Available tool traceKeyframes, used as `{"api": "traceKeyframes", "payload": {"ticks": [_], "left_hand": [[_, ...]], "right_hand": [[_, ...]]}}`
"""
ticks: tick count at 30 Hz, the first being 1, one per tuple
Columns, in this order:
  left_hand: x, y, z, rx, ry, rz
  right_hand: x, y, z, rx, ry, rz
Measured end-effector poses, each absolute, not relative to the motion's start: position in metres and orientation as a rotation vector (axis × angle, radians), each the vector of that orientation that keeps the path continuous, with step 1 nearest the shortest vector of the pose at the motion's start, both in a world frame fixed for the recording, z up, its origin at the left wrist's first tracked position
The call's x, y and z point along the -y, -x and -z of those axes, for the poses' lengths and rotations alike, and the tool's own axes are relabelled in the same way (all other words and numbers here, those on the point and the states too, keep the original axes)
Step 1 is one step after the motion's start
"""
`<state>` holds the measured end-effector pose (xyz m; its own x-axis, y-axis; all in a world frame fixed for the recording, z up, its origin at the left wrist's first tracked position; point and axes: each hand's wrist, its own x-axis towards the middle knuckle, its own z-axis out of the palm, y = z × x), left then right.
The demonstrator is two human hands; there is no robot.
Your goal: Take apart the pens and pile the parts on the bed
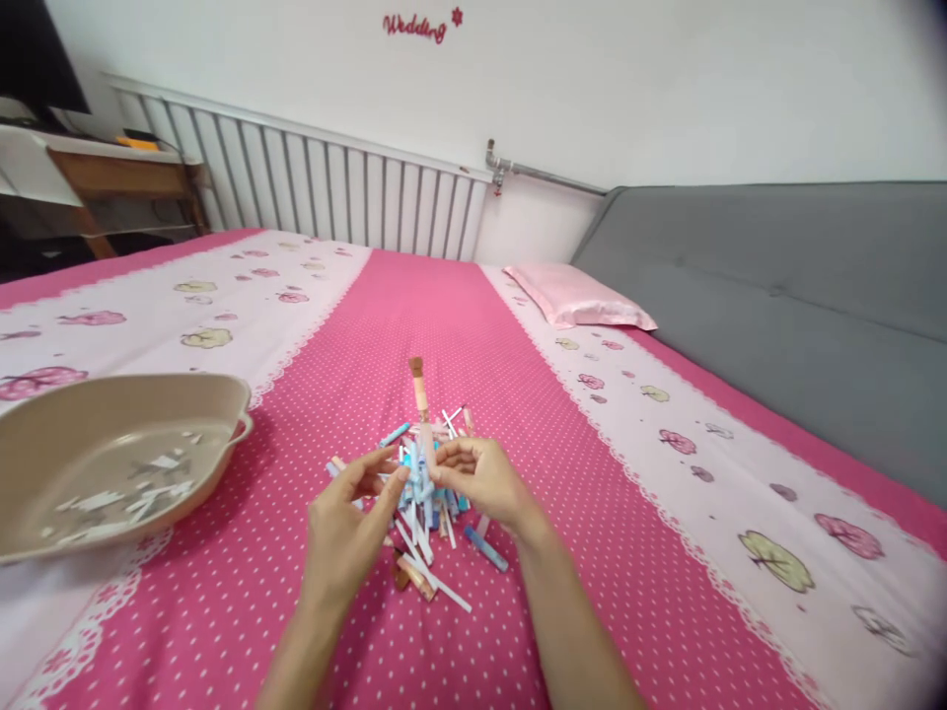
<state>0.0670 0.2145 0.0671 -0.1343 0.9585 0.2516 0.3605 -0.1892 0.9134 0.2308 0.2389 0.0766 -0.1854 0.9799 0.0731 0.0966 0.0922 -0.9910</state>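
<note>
Below the grip spreads a pink-and-white fabric bedspread (436, 316) printed with dots and trees; ahead of it and rightward lie a pale pink rectangular pillow (573, 296) and a grey padded headboard (776, 266). Farther ahead stand a white ribbed radiator (297, 168) and red cursive "Wedding" lettering (414, 29) on the white wall (628, 79). Far left of the grip, a brown wooden desk (110, 176) bears a black flat screen (40, 59).

Basin (125, 409) cut off by left edge, scraps (164, 461) inside too small to tell, perhaps paper, monitor (36, 57) cropped too, pile (427, 513) partly hidden behind left hand (356, 513) and right hand (480, 481)
</note>
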Motion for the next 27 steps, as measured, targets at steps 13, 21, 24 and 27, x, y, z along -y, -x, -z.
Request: {"api": "traceKeyframes", "payload": {"ticks": [13,21,24,27], "left_hand": [[-0.22,-0.062,-0.069,-1.617,-1.475,-1.354],[-0.223,-0.06,-0.066,-1.685,-1.464,-1.317],[-0.222,-0.059,-0.066,-1.721,-1.468,-1.294],[-0.222,-0.058,-0.065,-1.725,-1.487,-1.295]], "right_hand": [[-0.245,-0.404,-0.059,1.041,2.169,-0.266],[-0.26,-0.463,-0.033,0.87,2.563,-0.065],[-0.269,-0.47,-0.024,0.885,2.632,-0.044],[-0.276,-0.473,-0.017,0.911,2.68,-0.038]]}}
